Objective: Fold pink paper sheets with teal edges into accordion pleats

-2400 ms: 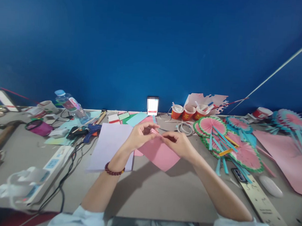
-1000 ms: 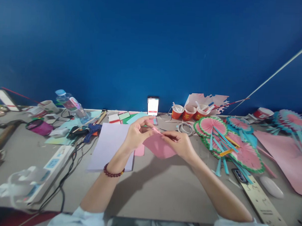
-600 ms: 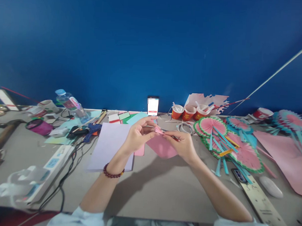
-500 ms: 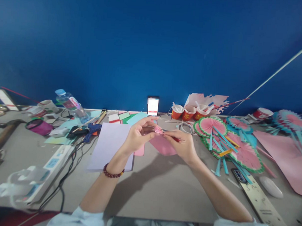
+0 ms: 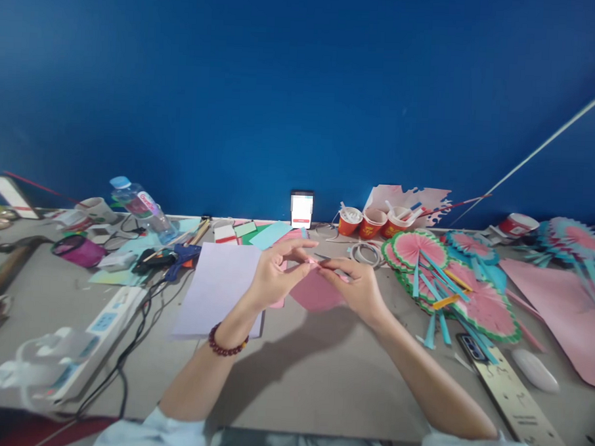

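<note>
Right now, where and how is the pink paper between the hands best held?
Probably the far edge of the pink paper, pinched from either side as the left hand and right hand do: it looks gathered there, while the broad part spreads toward the camera.

Bracelet (image 5: 225, 351) just behind left hand (image 5: 280, 275): round dark-red beads, one yellowish. Pale-blue creased sleeves (image 5: 163, 433), one well behind right hand (image 5: 358, 288) too. Greyish-blue lap cloth (image 5: 300, 445) between.

Open near tabletop (image 5: 320, 388), fans (image 5: 491, 310) right, power strip (image 5: 104, 322) left
</note>
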{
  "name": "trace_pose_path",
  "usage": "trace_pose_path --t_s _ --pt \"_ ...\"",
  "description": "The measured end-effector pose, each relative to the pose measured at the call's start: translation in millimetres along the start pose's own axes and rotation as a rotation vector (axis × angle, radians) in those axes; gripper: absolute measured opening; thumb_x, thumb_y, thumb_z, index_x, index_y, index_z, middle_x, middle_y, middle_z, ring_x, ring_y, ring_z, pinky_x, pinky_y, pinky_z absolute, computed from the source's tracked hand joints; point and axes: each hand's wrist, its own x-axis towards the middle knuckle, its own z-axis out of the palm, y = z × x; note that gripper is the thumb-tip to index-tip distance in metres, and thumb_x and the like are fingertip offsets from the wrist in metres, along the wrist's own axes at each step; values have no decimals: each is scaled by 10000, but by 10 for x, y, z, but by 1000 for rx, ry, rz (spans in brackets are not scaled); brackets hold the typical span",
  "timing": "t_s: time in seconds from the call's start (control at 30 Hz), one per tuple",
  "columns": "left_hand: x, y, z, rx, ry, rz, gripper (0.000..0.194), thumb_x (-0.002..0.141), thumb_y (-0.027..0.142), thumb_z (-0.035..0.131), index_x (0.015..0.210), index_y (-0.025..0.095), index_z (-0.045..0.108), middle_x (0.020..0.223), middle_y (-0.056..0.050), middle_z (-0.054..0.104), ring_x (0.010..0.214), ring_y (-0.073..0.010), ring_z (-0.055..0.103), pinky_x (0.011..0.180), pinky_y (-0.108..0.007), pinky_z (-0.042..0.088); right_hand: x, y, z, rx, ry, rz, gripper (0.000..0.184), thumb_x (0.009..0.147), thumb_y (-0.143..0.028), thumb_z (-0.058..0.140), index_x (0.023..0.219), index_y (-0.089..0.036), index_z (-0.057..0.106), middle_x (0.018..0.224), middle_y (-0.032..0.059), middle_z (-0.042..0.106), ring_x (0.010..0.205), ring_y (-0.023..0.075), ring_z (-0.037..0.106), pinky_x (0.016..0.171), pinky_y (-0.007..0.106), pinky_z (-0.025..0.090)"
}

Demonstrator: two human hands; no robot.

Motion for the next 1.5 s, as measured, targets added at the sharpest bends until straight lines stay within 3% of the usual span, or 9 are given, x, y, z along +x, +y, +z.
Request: trace_pose_path --t_s 0.3,0.77,0.87,1.0,1.07,1.13,1.23,1.3,1.5 --pt "-25 47 28 28 -43 22 258 789 223 647 1044 198 676 795 -30 714 794 -162 666 870 -317 509 -7 -85 -70 -61 -40 -25 137 789 -270 590 733 -206 697 791 61 704 779 200 628 685 305 482" --pt "73 -49 -69 -71 -118 -193 365 789 362 658 1106 180 645 849 -62 734 834 -207 680 730 -286 530 48 -22 -64 73 -187 161 195 767 -356 623 763 -181 709 779 40 709 693 163 602 638 275 452" --pt "75 -96 -86 71 -130 -164 388 838 354 599 1198 210 593 999 -73 716 970 -225 654 790 -305 523 71 33 -63 168 -233 254 218 769 -369 620 783 -169 706 759 31 695 640 134 577 578 249 427" --pt "39 -99 -40 402 49 102 387 861 277 564 1246 251 533 1189 -71 631 1119 -228 571 941 -366 455 127 180 -42 309 -192 389 211 718 -356 670 791 -159 688 728 6 664 603 99 549 559 224 419" --pt "6 -62 21 548 87 254 269 874 256 538 1135 224 591 1119 -77 644 1086 -226 561 940 -378 440 161 261 -26 402 -146 428 242 673 -331 706 838 -159 668 722 -5 649 593 93 550 557 220 434" --pt "-38 -28 107 638 18 334 156 884 259 516 975 197 628 966 -68 658 963 -213 575 858 -362 461 188 326 -7 496 -95 451 380 629 -305 739 967 -174 624 710 -21 634 578 98 563 540 224 456" --pt "-109 -49 263 761 -154 288 205 862 368 553 908 177 611 885 -63 629 846 -210 561 746 -347 467 204 383 16 600 8 427 696 613 -282 759 1238 -250 454 728 -48 629 603 122 608 568 261 517" --pt "-137 -130 348 897 -161 247 325 805 426 619 988 158 586 930 -85 616 856 -245 545 720 -374 457 206 402 26 640 69 386 836 622 -276 755 1341 -303 328 755 -58 631 635 134 633 626 311 554" --pt "-87 -432 354 1127 -84 343 116 860 96 504 870 162 599 840 -66 607 811 -223 524 705 -352 404 251 524 38 595 111 375 919 623 -281 745 1395 -297 248 723 -63 635 615 151 656 684 369 575"
